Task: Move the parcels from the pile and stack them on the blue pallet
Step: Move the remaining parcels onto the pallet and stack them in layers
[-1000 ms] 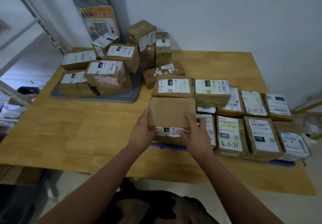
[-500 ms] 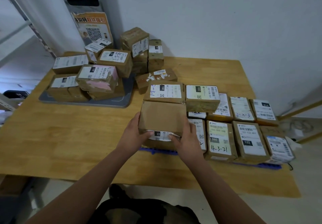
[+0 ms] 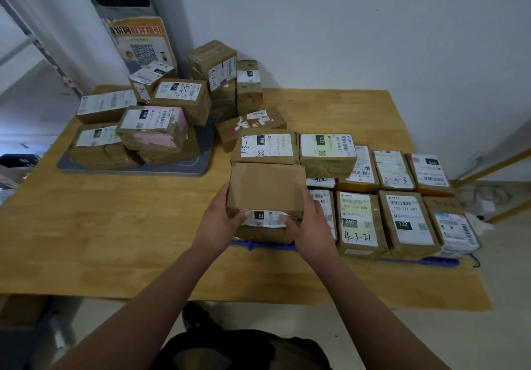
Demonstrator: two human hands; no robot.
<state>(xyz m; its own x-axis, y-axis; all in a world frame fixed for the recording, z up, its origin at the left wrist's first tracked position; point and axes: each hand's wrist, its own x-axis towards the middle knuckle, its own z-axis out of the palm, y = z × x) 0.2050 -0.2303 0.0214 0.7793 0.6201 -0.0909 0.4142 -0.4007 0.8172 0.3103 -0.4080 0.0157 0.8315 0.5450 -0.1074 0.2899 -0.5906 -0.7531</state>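
A plain brown parcel with a white label on its near face sits on top of another parcel at the front left corner of the blue pallet. My left hand grips its left side and my right hand grips its right side, thumbs on the near face. Several labelled parcels lie in rows on the pallet to the right. Behind the held parcel stand two second-layer parcels. The pile of parcels sits at the back left on a grey tray.
The wooden table has bare room at the front left. A white wall runs behind. A poster with a QR code leans at the back left. Cables lie on the floor at the right.
Both hands have kept their grip on the brown parcel, which stays in about the same place on the stack. The view has shifted slightly.
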